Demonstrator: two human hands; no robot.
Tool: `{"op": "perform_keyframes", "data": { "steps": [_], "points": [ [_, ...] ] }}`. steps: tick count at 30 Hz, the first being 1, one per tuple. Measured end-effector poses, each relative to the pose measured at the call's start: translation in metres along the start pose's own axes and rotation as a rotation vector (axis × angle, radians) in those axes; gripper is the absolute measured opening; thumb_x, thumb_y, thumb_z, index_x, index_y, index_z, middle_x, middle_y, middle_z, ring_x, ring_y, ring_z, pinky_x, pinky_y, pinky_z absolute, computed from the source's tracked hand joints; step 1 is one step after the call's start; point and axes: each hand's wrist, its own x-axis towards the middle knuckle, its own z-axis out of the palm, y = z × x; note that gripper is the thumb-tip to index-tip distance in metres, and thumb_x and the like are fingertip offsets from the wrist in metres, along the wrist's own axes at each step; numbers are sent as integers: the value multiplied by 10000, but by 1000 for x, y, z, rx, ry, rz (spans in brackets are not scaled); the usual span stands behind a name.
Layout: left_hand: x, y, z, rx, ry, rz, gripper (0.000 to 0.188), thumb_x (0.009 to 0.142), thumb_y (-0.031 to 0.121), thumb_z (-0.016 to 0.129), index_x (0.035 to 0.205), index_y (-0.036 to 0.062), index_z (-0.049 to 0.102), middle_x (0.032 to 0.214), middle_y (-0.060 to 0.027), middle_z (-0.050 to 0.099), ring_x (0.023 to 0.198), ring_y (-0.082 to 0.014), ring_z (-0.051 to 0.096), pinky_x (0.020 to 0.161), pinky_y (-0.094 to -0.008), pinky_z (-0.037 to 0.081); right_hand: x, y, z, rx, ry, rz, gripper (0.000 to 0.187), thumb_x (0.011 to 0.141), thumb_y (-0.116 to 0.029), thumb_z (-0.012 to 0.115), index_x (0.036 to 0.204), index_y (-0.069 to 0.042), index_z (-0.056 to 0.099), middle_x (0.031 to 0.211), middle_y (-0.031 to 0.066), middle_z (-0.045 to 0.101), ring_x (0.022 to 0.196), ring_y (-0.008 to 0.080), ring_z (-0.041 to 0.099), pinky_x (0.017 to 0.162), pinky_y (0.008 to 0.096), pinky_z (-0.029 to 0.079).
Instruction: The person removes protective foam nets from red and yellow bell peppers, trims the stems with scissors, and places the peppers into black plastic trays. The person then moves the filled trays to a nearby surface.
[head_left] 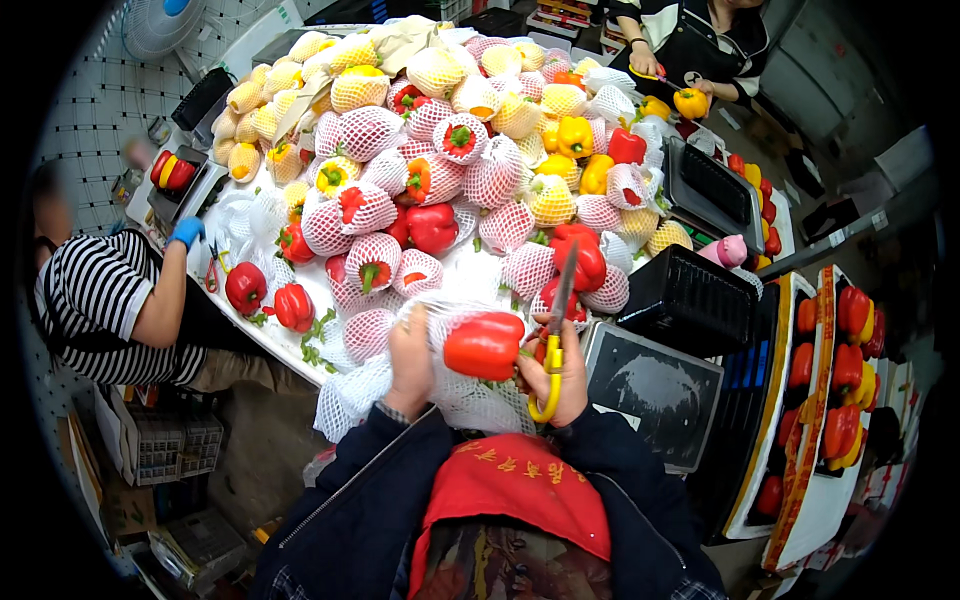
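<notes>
A red bell pepper (484, 345) lies on its side in front of me, its green stem toward my right hand. My left hand (409, 362) is closed on a white foam net sleeve (434, 312) that bunches at the pepper's left end. Yellow-handled scissors (553, 368) are gripped in my right hand (570, 378), their blades pointing up and away from me. The fingertips of that hand are at the stem; whether they pinch it I cannot tell. Loose white foam nets (350, 398) lie below and left of my left hand.
A big heap of peppers in foam nets (497, 172) covers the table. On the right are a black crate (690, 300), a flat scale (652, 385) and boxes of packed peppers (838, 375). A person in stripes (115, 300) stands left; another person (700, 50) trims a yellow pepper opposite.
</notes>
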Motion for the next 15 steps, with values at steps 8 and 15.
{"op": "perform_keyframes", "data": {
  "steps": [8, 15],
  "points": [
    [3, 87, -30, 933, -202, 731, 566, 874, 92, 676, 1401, 14, 483, 1298, -180, 536, 1118, -289, 587, 880, -361, 505, -4, -1, -24, -65, 12, 9, 522, 889, 60, 634, 1347, -83, 428, 846, 48, 574, 612, 112, 589, 528, 238, 472],
    [-26, 33, 2, -410, -719, -424, 723, 851, 339, 754, 1422, 56, 413, 1356, -113, 528, 1197, -248, 585, 876, -361, 566, 5, 2, -19, -119, -133, -163, 531, 874, 95, 633, 1351, -66, 463, 932, 57, 581, 735, 117, 603, 604, 243, 502]
  ]
}}
